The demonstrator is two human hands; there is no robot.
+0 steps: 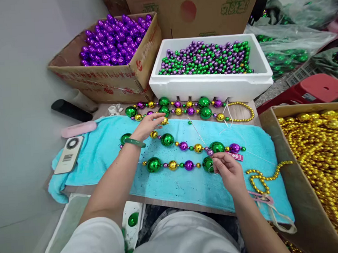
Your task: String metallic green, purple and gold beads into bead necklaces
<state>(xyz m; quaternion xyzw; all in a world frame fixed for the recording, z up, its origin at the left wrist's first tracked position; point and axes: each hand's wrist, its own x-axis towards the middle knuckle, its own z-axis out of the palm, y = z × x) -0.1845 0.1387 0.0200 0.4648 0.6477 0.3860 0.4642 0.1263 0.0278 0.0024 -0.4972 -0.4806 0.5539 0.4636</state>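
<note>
Head view: my L arm reaches fwd from 7 o'clock, elbow bent, w/ a green bangle [135,143] on the wrist. My L grip [149,125] is palm-down just L of centre, fingers slightly curled and pointing to 3 o'clock, at a gold bead [164,121]; can't tell if I've got it pinched.

My R forearm comes up from 5 o'clock, wrist angled in toward 10. My R grip [228,170] is at 4 o'clock, thumb & index pressed together on a thin thread [198,133] by two small purple beads [210,152]. Thread slants up toward 11 o'clock from there, w/ a small green bead [189,122] nr its far end.

The far strand [183,146] and near strand [173,165] lie approx L–R btwn my arms on the blue towel [172,185], which covers most of the surface [102,110]. Gold chain [264,178] at 4, just R of my R wrist. Foam box [211,87] at 1, purple-bead carton [97,79] at 11, gold-bead carton [298,187] at 4, farther out.
</note>
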